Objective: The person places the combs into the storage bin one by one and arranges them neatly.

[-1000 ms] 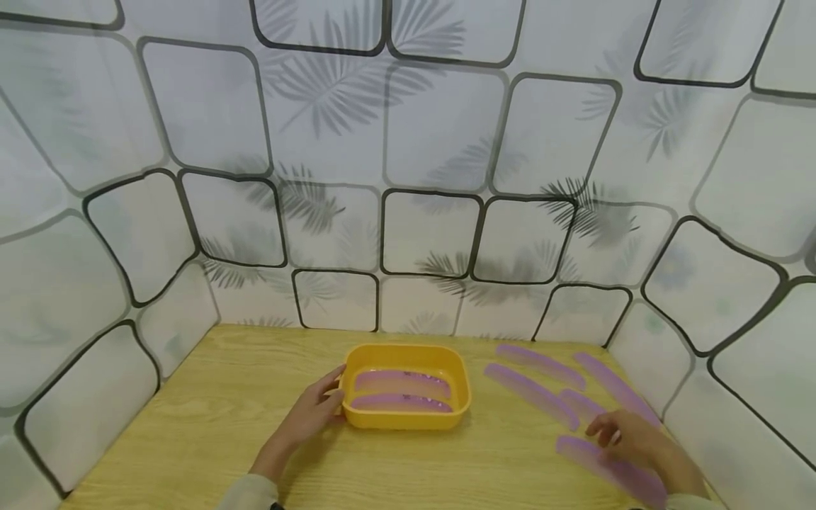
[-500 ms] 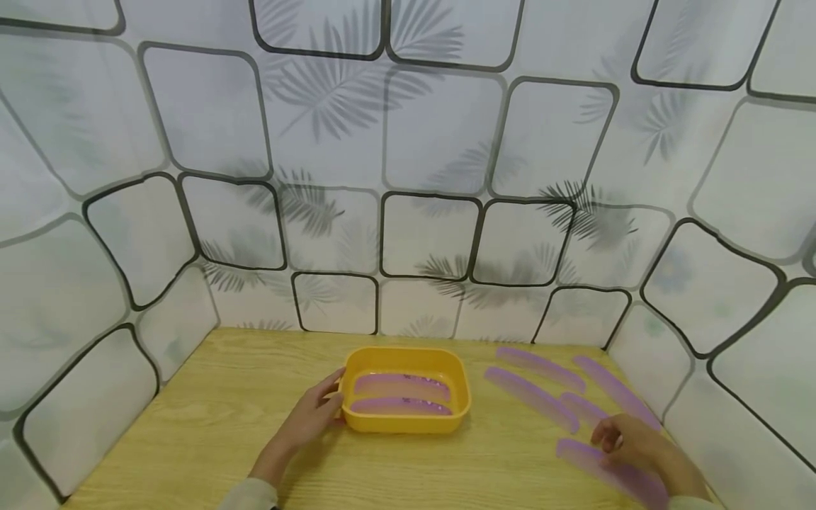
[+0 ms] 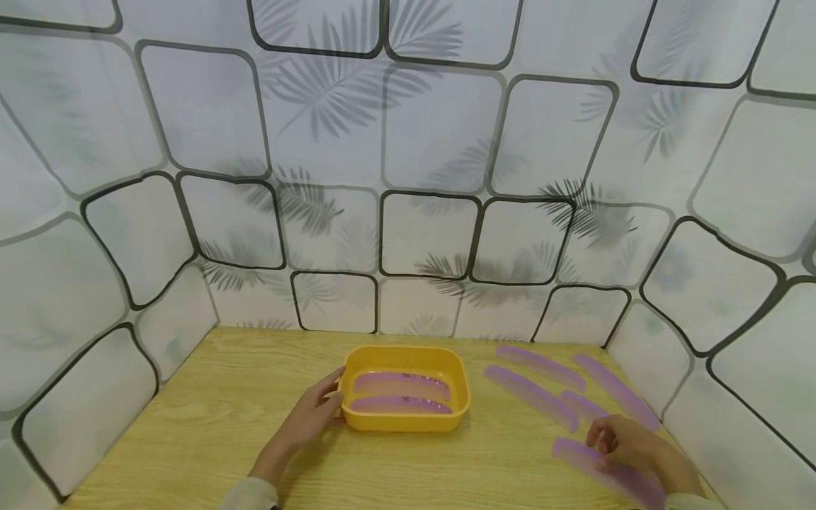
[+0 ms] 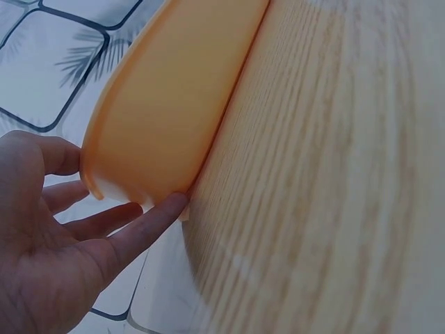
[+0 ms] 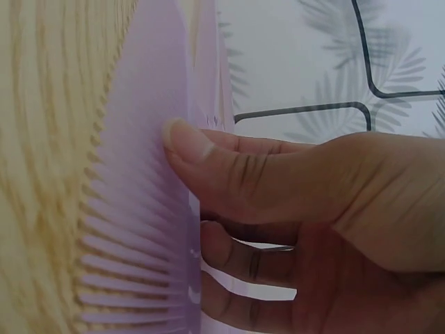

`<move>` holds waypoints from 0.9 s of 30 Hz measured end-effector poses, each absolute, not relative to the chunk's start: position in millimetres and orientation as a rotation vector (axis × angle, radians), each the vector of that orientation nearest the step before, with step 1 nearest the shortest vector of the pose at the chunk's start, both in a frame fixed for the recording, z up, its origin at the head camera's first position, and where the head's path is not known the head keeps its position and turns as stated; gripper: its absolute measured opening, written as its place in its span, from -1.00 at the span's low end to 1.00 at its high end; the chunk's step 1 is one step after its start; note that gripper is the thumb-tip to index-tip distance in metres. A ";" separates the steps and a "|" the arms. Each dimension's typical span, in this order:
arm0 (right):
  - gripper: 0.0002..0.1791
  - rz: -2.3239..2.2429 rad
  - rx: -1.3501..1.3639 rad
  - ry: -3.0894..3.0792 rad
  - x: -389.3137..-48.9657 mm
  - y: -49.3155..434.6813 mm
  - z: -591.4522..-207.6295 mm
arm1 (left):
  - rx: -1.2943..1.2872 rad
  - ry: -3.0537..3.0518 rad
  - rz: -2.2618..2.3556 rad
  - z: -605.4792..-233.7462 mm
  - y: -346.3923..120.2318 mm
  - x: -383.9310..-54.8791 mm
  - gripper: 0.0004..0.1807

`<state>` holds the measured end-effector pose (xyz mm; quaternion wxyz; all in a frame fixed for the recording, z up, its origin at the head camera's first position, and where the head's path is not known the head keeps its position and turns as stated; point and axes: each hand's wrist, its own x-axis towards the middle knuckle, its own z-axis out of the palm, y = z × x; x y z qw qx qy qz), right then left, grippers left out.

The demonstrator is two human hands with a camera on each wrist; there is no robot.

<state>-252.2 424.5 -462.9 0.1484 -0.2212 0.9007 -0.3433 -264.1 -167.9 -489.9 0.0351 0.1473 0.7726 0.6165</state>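
My left hand (image 3: 310,411) holds the left end of a yellow plastic box (image 3: 404,423). In the left wrist view, one fingertip is on the box's rim and another finger reaches to its lower edge by the table. Inside the box, two purple combs (image 3: 401,405) lie side by side. At the right, my right hand (image 3: 627,450) pinches a purple comb (image 3: 574,451). The right wrist view shows the thumb (image 5: 222,163) on the face of this comb (image 5: 142,132), other fingers behind its spine, and its teeth toward the wood.
Several more purple combs (image 3: 529,391) lie scattered on the wood-grain table (image 3: 242,397) between the box and the right side. A pale patterned covering (image 3: 433,234) with dark outlined squares and leaves rises along the table's back and both sides.
The comb under my right hand has shifted very slightly left with that hand. My left hand, the box and the other combs stay where they were.
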 end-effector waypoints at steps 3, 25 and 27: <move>-0.71 -1.058 -0.700 2.516 -254.8 424.7 -466.0 | 0.455 2.370 1.897 -490.6 -168.3 -264.6 -0.37; -0.66 -1.031 -1.223 2.499 -269.0 421.7 -469.2 | 0.451 2.363 1.895 -487.4 -166.7 -264.1 -0.37; -0.66 -1.026 -1.237 2.511 -269.3 420.5 -470.0 | 0.459 2.364 1.898 -488.0 -166.8 -263.9 -0.37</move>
